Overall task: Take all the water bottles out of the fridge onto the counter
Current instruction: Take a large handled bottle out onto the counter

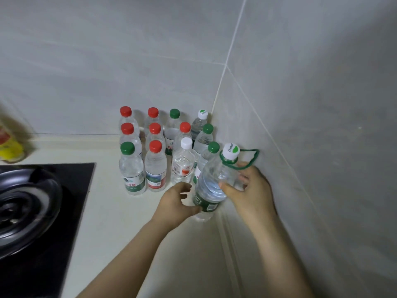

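Tiled wall (322, 104) forms a corner, with the counter (111, 211) running into it. Black hob (81, 179) at left with a dark pan (25, 207) on it. The fridge is out of view.

A dozen bottles (154, 151) stand upright in rows in the corner with red, green and white caps, packed close together.

The big bottle (212, 186) is at the front right of that group, just beside the right-hand wall. Its long axis is tilted, base down and toward the person, white cap (231, 150) up and leaning to the wall. I can't tell whether the base is touching the counter or just clear of it.

Right hand (251, 190) grasps the bottle's upper body from the wall side, thumb across the front. It's the nearer, load-carrying hand. Left hand (174, 203) is low on the opposite side, thumb on the green label band and fingers curled just beside it. I can't tell whether they actually bear on the bottle.

So the bottle sits between the hands, right high and left low. A green carry loop (251, 158) hangs off the neck over the right hand.

My read: it's being set down. What the next move needs is to bring the axis upright and seat the base in the open spot in front of the rightmost row. The risk is that the base clips the neighbouring green-capped bottle as it goes upright.
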A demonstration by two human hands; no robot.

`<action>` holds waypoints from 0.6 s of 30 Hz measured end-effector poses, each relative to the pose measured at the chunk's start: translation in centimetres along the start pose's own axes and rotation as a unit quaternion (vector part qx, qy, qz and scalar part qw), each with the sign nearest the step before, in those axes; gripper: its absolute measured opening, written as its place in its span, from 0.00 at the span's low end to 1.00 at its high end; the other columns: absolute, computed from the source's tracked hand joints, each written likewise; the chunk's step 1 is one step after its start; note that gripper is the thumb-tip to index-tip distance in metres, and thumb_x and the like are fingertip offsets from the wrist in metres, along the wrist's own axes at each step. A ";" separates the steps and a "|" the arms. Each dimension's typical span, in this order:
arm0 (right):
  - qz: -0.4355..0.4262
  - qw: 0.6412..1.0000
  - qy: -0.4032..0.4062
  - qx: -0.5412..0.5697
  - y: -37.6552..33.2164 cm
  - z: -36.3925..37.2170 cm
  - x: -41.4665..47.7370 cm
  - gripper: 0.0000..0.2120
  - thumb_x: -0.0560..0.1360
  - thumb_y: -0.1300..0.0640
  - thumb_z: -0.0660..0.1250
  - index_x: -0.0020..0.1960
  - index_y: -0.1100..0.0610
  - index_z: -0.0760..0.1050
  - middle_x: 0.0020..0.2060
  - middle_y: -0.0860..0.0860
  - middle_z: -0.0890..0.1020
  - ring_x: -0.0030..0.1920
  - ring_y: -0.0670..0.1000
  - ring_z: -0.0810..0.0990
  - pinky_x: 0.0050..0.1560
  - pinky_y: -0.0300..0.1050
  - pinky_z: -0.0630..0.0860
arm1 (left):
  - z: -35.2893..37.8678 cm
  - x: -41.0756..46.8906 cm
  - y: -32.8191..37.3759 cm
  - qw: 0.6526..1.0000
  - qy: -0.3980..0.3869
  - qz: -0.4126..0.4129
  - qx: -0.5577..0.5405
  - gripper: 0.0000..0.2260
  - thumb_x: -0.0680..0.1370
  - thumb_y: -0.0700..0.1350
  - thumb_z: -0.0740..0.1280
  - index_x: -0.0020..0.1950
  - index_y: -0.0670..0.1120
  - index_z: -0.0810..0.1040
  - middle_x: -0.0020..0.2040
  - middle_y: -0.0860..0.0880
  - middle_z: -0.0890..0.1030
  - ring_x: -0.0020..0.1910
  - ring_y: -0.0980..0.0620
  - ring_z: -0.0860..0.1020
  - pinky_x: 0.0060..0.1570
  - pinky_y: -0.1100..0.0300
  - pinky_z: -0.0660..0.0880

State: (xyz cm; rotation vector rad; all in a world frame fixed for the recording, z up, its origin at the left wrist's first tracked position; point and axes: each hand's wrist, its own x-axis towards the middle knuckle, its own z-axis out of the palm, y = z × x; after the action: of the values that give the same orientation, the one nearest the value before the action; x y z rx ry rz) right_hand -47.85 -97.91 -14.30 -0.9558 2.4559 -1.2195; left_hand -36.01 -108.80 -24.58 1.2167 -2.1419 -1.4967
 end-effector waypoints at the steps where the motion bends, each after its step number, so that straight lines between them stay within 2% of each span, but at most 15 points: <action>1: 0.000 0.999 0.001 -0.033 0.2 -0.3 -0.8 0.24 0.66 0.56 0.77 0.60 0.56 0.75 0.54 0.50 0.80 0.58 0.53 0.79 0.60 0.52 0.76 | -0.8 -0.6 0.2 1.000 0.004 0.014 0.000 0.27 0.65 0.45 0.79 0.62 0.48 0.74 0.59 0.51 0.78 0.55 0.54 0.77 0.55 0.59 0.76; 3: -0.011 0.995 -0.005 -0.096 0.4 -0.9 -2.1 0.25 0.67 0.56 0.76 0.63 0.57 0.75 0.57 0.52 0.80 0.58 0.54 0.78 0.61 0.52 0.75 | -2.2 -1.8 0.8 0.999 0.004 0.038 0.008 0.24 0.67 0.45 0.78 0.60 0.49 0.75 0.57 0.52 0.78 0.54 0.55 0.77 0.55 0.60 0.75; 7: -0.037 0.984 -0.037 -0.171 -0.5 -1.7 -4.5 0.23 0.68 0.53 0.75 0.62 0.54 0.77 0.55 0.49 0.82 0.57 0.52 0.80 0.60 0.49 0.75 | -5.5 -4.5 2.0 0.995 -0.012 0.075 0.057 0.25 0.69 0.47 0.77 0.63 0.51 0.74 0.58 0.55 0.77 0.57 0.57 0.76 0.58 0.59 0.75; 10: -0.029 0.984 -0.079 -0.158 -1.4 -1.7 -5.7 0.21 0.71 0.56 0.74 0.63 0.53 0.77 0.57 0.47 0.82 0.57 0.46 0.80 0.59 0.38 0.72 | -7.7 -6.5 3.0 0.992 0.002 0.109 0.063 0.23 0.69 0.45 0.76 0.62 0.52 0.74 0.57 0.57 0.78 0.57 0.59 0.76 0.58 0.63 0.73; 14: -0.043 0.986 -0.098 -0.127 -3.3 -0.4 -6.7 0.20 0.70 0.58 0.74 0.62 0.53 0.78 0.56 0.47 0.83 0.56 0.44 0.80 0.60 0.40 0.74 | -11.0 -9.0 3.7 0.987 0.037 0.148 0.059 0.20 0.70 0.45 0.76 0.59 0.54 0.76 0.54 0.59 0.79 0.55 0.62 0.77 0.57 0.71 0.72; 18: -0.087 0.985 -0.105 -0.105 -5.8 1.1 -7.1 0.18 0.70 0.57 0.74 0.59 0.51 0.79 0.53 0.44 0.83 0.55 0.42 0.80 0.58 0.38 0.74 | -14.2 -11.1 3.6 0.982 0.083 0.160 0.060 0.20 0.69 0.46 0.76 0.59 0.52 0.77 0.54 0.59 0.80 0.55 0.62 0.78 0.60 0.67 0.73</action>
State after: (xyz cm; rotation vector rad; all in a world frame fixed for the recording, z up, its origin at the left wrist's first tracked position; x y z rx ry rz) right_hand -39.33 -96.60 -10.99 -1.3068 2.4063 -0.8669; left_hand -22.03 -109.29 -12.58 0.9378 -2.2124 -1.1082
